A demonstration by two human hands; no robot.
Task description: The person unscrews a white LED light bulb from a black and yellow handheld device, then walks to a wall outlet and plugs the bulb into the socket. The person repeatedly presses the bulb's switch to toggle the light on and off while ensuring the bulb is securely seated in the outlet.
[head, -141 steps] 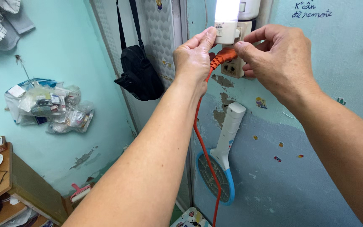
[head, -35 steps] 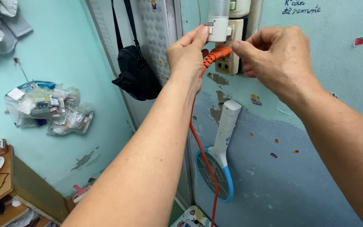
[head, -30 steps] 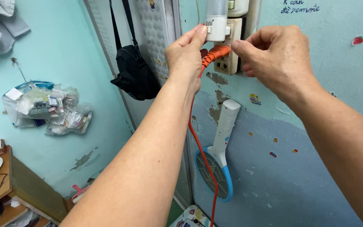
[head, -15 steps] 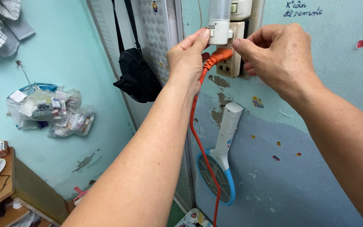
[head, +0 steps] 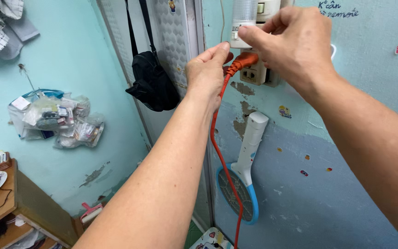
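A white plug-in night light (head: pixel 244 20) with a clear ribbed lens sits at the top of a cream wall socket block (head: pixel 256 74). My right hand (head: pixel 291 41) grips the light from the right, thumb and fingers around its body. Just below it, an orange plug (head: pixel 244 60) is seated in the socket, and its orange cord (head: pixel 217 138) hangs down the wall. My left hand (head: pixel 206 74) is pinched at the rear of the orange plug, index fingertip just under the night light. The thumb is hidden.
A black shoulder bag (head: pixel 153 85) hangs on the door frame to the left. Below the socket hangs a white and blue electric fly swatter (head: pixel 245 175). Plastic bags of small packets (head: pixel 51 120) hang on the turquoise wall. A wooden shelf (head: pixel 5 203) stands at the lower left.
The night light was lit 4.7 s ago and is now dark. My right hand rose from the socket's side onto the light, while my left hand dropped from the light to the orange plug.
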